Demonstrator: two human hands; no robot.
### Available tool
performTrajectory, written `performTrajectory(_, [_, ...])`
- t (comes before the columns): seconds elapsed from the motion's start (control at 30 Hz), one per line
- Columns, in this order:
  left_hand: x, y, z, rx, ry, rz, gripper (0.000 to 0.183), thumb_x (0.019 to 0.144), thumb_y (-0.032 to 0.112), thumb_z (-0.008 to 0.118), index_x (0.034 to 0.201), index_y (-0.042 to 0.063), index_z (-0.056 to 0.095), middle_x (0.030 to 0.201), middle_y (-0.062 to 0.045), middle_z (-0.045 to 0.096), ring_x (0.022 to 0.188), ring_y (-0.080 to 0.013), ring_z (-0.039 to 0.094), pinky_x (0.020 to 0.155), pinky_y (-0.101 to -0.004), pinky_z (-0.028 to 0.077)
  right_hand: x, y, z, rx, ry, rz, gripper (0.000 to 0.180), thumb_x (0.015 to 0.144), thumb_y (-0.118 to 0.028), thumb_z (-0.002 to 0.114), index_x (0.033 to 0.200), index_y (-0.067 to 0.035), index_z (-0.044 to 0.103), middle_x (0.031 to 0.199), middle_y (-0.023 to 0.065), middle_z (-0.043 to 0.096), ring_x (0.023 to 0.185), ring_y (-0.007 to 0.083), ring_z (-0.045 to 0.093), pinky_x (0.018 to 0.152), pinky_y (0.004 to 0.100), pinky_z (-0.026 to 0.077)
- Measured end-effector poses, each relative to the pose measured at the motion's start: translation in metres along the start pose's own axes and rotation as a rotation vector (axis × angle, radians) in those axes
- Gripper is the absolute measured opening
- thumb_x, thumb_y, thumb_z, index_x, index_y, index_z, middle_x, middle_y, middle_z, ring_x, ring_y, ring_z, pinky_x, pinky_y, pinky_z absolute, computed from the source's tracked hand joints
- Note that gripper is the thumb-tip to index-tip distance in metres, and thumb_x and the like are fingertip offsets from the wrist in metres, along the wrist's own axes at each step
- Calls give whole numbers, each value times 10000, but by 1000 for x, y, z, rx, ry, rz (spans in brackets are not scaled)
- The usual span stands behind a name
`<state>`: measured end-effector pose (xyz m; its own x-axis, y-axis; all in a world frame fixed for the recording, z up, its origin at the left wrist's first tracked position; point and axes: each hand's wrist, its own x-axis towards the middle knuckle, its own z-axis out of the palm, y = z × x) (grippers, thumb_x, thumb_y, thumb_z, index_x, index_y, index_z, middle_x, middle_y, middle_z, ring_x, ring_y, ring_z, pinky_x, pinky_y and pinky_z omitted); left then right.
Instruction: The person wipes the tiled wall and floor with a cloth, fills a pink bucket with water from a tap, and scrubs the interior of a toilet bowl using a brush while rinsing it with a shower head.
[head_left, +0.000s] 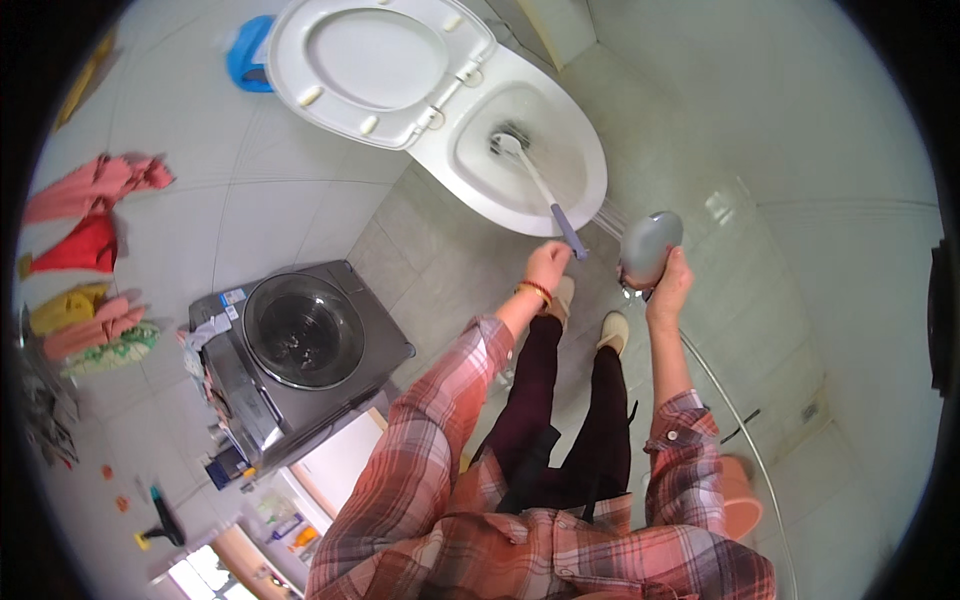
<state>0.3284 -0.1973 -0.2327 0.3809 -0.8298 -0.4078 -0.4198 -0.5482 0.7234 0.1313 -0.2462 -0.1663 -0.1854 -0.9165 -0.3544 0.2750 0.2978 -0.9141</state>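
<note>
My right hand (667, 289) grips a handheld shower head (651, 244) with a large silver oval face. Thin streaks of water run from it towards the toilet bowl (480, 184). A toilet brush (538, 178) leans in the bowl, its white head down at the drain and its purple-grey handle crossing the front rim. Beside the handle's end is my left hand (547, 264), fingers curled; whether they touch the handle is unclear. The toilet's seat and lid (292, 75) are raised.
A flexible shower hose (739, 420) curves down on the right, near a pink basin (739, 499). To the left stands a dark top-loading washing machine (375, 322). Cloths (97, 184) hang along the left wall, with a hair dryer (165, 517) lower down. A blue object (251, 52) is behind the lid.
</note>
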Motion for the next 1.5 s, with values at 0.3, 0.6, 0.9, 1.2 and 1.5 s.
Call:
performTrajectory(0.3, [121, 8, 33, -1045, -125, -595, 164, 856, 151, 474, 929, 12, 522, 768, -95, 534, 754, -230, 541, 698, -354, 473, 24, 36, -40, -68, 9, 13, 384, 892, -347, 464, 700, -14, 468, 693, -38, 427, 681, 59, 380, 626, 215, 319])
performTrajectory(0.6, [185, 44, 33, -1399, -206, -500, 212, 878, 235, 490, 761, 58, 498, 625, -36, 486, 569, -153, 459, 545, -292, 398, 35, 25, -18, 3, -16, -97, 369, 886, -373, 461, 815, -14, 507, 730, -38, 441, 705, 54, 385, 625, 200, 327])
performTrajectory(0.9, [151, -7, 46, 877, -333, -134, 528, 838, 466, 465, 737, -37, 592, 659, -155, 596, 615, -244, 625, 545, -352, 492, 39, 33, -7, -21, -4, -109, 376, 896, -351, 447, 861, 14, 530, 740, -39, 455, 705, 50, 379, 633, 200, 318])
performTrajectory(1.2, [99, -37, 7, -1049, -55, -650, 208, 832, 212, 582, 919, 60, 469, 646, -12, 479, 471, -111, 432, 400, -230, 372, 37, 43, -20, 6, -62, -56, 308, 894, -295, 446, 840, -2, 523, 746, -38, 465, 703, 47, 387, 624, 201, 317])
performTrajectory(1.5, [-1, -7, -127, -162, 89, -451, 415, 910, 229, 430, 1300, 145, 315, 616, 4, 435, 408, -93, 422, 351, -246, 367, 44, 33, -16, 87, -81, -82, 492, 842, -447, 512, 911, 38, 555, 778, -20, 496, 732, 73, 420, 655, 209, 341])
